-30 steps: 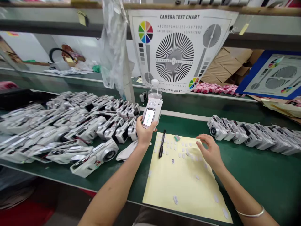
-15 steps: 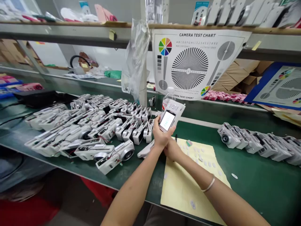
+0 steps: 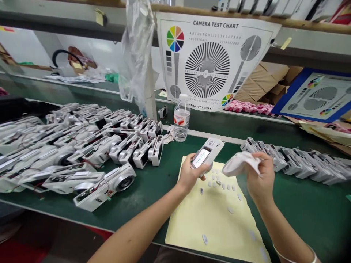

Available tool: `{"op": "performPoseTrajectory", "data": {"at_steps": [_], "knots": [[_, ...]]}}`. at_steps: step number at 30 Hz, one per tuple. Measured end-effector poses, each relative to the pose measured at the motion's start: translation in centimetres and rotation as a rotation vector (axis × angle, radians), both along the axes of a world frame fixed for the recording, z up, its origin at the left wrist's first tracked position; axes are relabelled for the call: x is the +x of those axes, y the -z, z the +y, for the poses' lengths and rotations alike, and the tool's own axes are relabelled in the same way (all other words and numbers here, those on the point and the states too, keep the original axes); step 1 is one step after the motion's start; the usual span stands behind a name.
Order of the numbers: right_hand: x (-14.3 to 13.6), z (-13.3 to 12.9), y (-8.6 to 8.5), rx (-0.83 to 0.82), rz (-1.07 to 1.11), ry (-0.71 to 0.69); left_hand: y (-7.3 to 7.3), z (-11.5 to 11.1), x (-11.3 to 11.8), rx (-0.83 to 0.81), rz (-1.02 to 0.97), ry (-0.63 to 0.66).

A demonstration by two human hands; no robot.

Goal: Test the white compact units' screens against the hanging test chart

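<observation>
Green bench; hands hold camera (lit) and cloth.

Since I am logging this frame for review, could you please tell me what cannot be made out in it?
- Small white camera in the left hand: its front is turned away.
- Crumpled white cloth: the right hand covers its far end.
- Pale yellow paper sheet: the bottom edge cuts off its near corner.
- White stickers on it: too small to read.
</observation>
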State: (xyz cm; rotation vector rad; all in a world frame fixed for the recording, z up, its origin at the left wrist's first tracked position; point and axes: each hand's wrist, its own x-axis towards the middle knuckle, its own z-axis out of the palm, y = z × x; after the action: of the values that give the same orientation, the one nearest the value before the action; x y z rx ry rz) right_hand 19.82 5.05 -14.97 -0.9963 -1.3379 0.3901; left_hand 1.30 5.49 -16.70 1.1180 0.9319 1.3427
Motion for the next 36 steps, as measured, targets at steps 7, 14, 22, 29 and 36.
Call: {"op": "performPoseTrajectory", "data": {"at_steps": [7, 14, 22, 29, 36], "knots": [[-1.1, -1.1, 1.9, 0.123, -0.376, -0.078, -0.5, -3.0, 2.2, -0.176, 0.134, 0.178], [-0.5, -1.4, 1.9, -0.020, -0.163, -0.018, -0.9, -3.5, 1.9, -0.139, 0.265, 0.159], [-0.3, -1.2, 2.3, -0.182, -0.172, 0.053, -0.3, -2.4, 0.8, -0.136, 0.181, 0.302], [-1.1, -1.4, 1.9, -0.151, -0.231, -0.014, -0.4, -2.4, 0.6, -0.112, 0.203, 0.313], [2.5, 1.4, 1.8, -0.285, 0.120, 0.293, 0.5, -1.8, 0.8, -0.218, 0.036, 0.373]]}}
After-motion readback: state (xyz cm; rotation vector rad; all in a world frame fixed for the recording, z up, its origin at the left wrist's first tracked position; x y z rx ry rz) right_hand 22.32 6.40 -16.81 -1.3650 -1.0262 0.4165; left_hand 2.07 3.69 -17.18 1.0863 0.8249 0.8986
